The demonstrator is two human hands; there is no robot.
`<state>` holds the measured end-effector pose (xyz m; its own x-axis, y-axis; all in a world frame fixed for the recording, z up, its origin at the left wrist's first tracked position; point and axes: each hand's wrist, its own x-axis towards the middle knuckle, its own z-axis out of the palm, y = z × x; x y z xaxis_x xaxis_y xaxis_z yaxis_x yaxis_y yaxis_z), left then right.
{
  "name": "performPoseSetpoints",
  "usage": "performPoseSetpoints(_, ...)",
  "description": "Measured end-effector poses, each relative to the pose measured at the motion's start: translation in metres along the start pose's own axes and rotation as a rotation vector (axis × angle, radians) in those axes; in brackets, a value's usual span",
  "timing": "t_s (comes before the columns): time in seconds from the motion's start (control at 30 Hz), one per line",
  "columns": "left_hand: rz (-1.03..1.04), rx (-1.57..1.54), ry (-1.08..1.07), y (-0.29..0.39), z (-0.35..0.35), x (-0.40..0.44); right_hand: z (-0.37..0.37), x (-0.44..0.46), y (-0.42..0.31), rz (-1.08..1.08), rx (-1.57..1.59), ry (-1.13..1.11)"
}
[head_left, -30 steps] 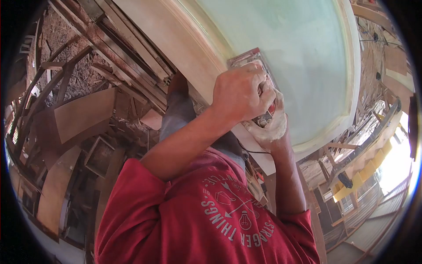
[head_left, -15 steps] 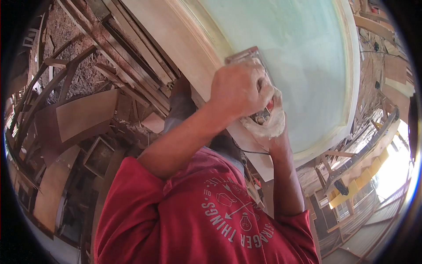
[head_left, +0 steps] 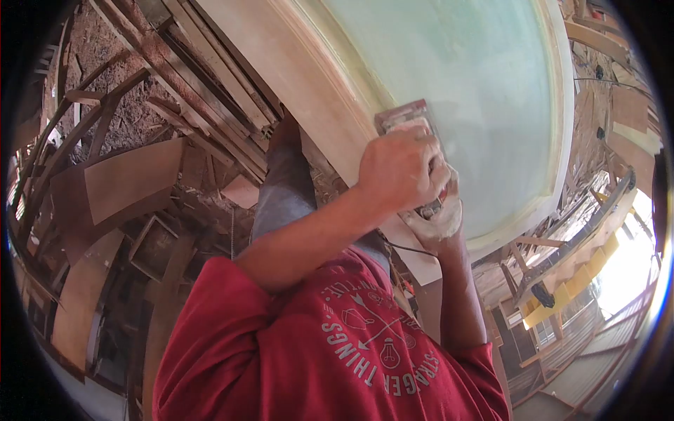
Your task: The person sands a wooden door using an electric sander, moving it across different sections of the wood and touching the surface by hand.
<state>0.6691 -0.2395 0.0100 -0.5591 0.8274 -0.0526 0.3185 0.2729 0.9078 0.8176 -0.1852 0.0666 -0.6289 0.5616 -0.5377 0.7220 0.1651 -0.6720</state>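
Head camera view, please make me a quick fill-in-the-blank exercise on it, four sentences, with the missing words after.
1. The left hand and right hand are both on the sander; the dustier is the ____ one.
2. The person's shirt is ____.
3. Below its sleeve, the left forearm is ____, not covered.
4. At the picture's right, the panel's edge is ____, not straight.
Missing words: right; red; bare; curved.

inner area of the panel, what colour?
The panel's inner area is pale blue-green, whitish in patches; shows best in the head view.
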Motion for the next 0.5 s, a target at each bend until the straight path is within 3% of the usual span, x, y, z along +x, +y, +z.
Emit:
performPoseSetpoints(0.2, -0.081, 0.122, -0.055, -0.020, -0.047, 0.047, 0.011, 0.052, -0.045, 0.064, 0.100, -0.017)
performPoseSetpoints(0.33, -0.109, 0.227, -0.048, -0.035, -0.085, 0.086, 0.024, 0.095, -0.060, -0.276, -0.141, 0.021)
performPoseSetpoints(0.43, 0.007, 0.355, -0.085, -0.048, -0.120, 0.119, 0.033, 0.132, -0.096, -0.309, -0.024, 0.077)
performPoseSetpoints(0.5, -0.055, 0.497, -0.114, -0.056, -0.142, 0.150, 0.031, 0.159, -0.126, -0.272, 0.027, 0.048)
